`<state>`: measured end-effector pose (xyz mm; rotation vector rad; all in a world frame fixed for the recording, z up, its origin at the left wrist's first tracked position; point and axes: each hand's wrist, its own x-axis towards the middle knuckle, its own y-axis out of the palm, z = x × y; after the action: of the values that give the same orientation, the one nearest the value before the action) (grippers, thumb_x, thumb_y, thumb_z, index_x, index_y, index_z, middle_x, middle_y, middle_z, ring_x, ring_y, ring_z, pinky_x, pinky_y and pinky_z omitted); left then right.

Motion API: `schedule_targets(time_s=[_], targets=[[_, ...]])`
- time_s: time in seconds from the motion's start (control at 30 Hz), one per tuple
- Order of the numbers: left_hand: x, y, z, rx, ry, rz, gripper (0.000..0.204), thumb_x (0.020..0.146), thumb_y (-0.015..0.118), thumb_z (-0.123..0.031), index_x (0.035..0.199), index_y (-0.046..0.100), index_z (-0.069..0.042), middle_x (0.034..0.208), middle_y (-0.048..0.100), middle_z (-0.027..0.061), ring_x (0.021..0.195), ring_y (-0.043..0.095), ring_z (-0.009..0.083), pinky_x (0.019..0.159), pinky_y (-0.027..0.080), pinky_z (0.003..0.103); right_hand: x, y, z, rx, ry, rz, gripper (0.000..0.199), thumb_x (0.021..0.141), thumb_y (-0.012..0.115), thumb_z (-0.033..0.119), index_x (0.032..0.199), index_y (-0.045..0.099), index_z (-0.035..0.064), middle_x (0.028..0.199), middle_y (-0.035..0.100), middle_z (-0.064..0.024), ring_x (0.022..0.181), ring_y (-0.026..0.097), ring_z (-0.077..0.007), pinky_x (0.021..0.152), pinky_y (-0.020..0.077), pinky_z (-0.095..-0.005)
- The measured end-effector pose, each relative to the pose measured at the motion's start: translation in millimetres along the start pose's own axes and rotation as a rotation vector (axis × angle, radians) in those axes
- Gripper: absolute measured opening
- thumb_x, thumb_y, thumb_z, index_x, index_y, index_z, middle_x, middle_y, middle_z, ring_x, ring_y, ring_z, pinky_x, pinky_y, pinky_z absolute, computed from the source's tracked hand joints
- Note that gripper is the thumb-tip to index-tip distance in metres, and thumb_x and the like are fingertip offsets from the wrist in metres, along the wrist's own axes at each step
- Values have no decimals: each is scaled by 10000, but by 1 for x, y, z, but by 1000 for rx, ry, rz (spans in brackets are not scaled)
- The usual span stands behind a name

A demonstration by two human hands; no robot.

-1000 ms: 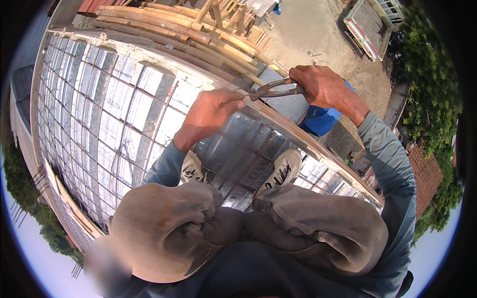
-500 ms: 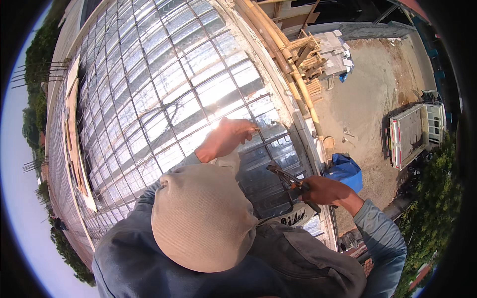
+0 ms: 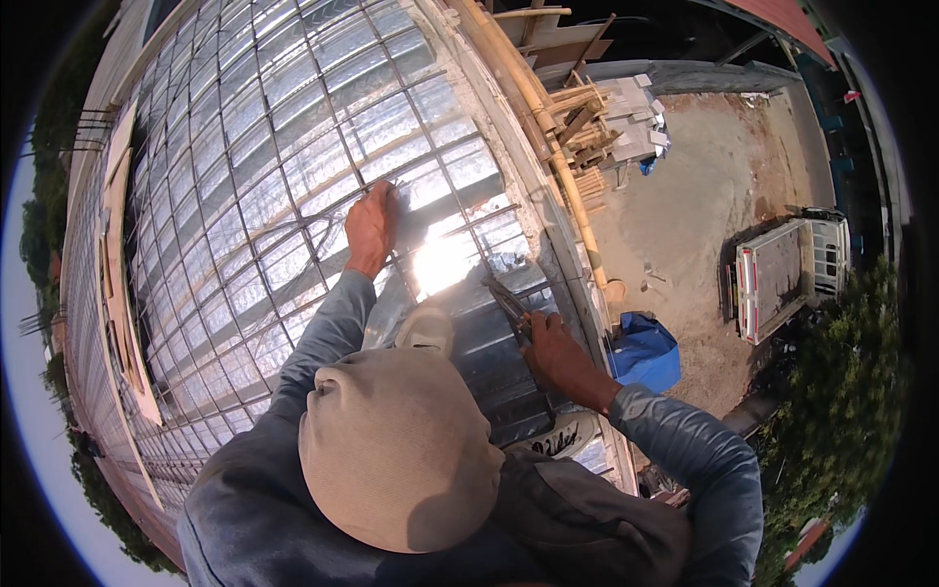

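My left hand (image 3: 372,231) is reached out over a grid of thin steel bars (image 3: 349,147), its fingers closed at a bar. Whatever is pinched at the fingertips is too small to make out. Lower and to the right, my right hand (image 3: 562,360) wraps round the handles of a pair of dark metal pincers (image 3: 508,301). The pincers' jaws point up and left, near the bars at the edge of the grid. Under the bars lies shiny ribbed metal decking (image 3: 469,176).
Bamboo poles (image 3: 565,191) run along the deck's right edge, with a drop beyond. Below are stacked grey blocks (image 3: 631,117), a blue tarp (image 3: 646,350) and a parked truck (image 3: 790,274). Wooden planks (image 3: 117,284) lie at left. A pale shoe (image 3: 426,329) rests on the decking.
My left hand has moved up and to the left, farther from the pincers. My right hand has shifted left and slightly up with the pincers in it. The view has turned slightly.
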<state>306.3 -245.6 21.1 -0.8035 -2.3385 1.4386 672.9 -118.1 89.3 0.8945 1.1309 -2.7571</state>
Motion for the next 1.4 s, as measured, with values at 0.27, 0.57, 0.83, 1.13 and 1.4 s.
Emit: schedule_targets(time_s=[0.27, 0.57, 0.83, 1.13, 1.4], targets=[[-6, 10, 21, 96, 96, -109, 311, 950, 748, -346, 1179, 771, -136, 1197, 682, 84, 1169, 620, 299, 947, 482, 487, -1, -17, 14, 89, 64, 281, 847, 982, 716, 224, 1647, 257, -31, 1400, 500, -382, 1176, 642, -532, 1000, 539, -540], [-73, -59, 73, 171, -247, -301, 358, 902, 820, -318, 1197, 706, -151, 1346, 607, 94, 1228, 568, 318, 987, 407, 540, -6, -46, -21, 107, -71, 205, 433, 1005, 701, 246, 1360, 659, 2, 1250, 706, -244, 1136, 683, -446, 978, 538, -507], [-45, -46, 82, 239, -36, -253, 253, 875, 809, -233, 1103, 737, -153, 1310, 625, 32, 1207, 578, 294, 1025, 389, 498, -5, -68, -5, 164, -106, 104, 365, 1019, 706, 254, 1295, 707, 16, 1239, 722, -215, 1108, 703, -409, 964, 545, -482], [-32, -49, 79, 485, 206, -226, 364, 1000, 729, -254, 1336, 683, -121, 1354, 647, 42, 1097, 608, 225, 925, 434, 386, -29, -91, -41, 393, -44, -181, 370, 992, 637, 267, 1214, 742, -10, 1152, 763, -205, 1087, 720, -372, 966, 548, -447], [-11, -69, 65, 370, 166, -198, 313, 1033, 681, -225, 1320, 666, -101, 1372, 652, 49, 1006, 560, 168, 846, 417, 334, -53, -46, -57, 541, 102, -317, 326, 988, 642, 254, 1159, 770, 8, 1141, 778, -171, 1069, 731, -337, 949, 559, -445]])
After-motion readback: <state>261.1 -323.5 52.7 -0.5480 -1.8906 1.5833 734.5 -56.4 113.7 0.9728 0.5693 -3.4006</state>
